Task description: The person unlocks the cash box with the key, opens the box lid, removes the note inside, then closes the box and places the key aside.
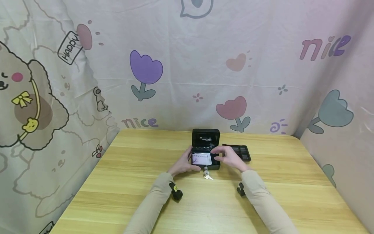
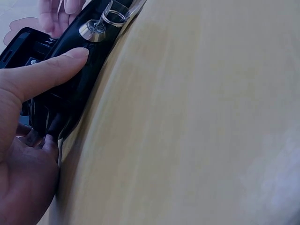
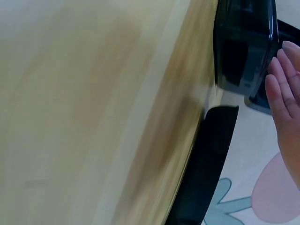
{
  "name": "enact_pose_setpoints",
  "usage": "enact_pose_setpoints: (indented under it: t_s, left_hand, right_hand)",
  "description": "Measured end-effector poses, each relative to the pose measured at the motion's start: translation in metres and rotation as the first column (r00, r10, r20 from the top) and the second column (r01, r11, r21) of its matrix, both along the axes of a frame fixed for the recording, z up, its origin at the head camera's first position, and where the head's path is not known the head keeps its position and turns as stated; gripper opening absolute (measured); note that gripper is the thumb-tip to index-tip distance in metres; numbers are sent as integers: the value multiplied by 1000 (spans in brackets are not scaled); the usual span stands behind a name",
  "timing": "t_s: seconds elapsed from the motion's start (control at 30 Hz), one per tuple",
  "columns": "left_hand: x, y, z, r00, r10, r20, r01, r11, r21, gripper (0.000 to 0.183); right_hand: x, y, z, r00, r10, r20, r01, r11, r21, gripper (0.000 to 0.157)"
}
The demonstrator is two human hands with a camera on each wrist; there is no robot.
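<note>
A black cash box stands at the back of the table, its lid raised. Pale printed papers lie inside, toward the left. Keys hang at the front lock. My left hand grips the box's left front corner; in the left wrist view its thumb presses the front wall and the other fingers wrap the side. My right hand hovers at the right half of the box, thumb and forefinger apart. Its fingers look fairly straight in the right wrist view, with nothing visible between them.
A black compartment tray lies just right of the box, partly behind my right hand. The wooden table ends at a patterned curtain behind. Black wrist cameras sit at both cuffs.
</note>
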State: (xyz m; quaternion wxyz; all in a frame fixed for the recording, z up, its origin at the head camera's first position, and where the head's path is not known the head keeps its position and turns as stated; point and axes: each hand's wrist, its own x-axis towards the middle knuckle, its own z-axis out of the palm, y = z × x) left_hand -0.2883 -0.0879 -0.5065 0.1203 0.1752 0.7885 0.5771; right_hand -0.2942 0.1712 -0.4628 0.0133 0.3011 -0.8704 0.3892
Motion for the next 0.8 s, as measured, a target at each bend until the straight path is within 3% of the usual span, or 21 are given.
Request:
enact_pose_setpoints:
  t_s: [0.23,0.8]
  left_hand:
    - [-1,-1,1,999,-15,-35,15,1000,-17,123]
    - [1,-1,1,999,-2,-51,-1,998,-67,122]
  right_hand:
    - [-4,-13,0,995,98,21,-98,995,-21,28]
    - [-17,-39,-8,987,134,92,-134,991,-4,32]
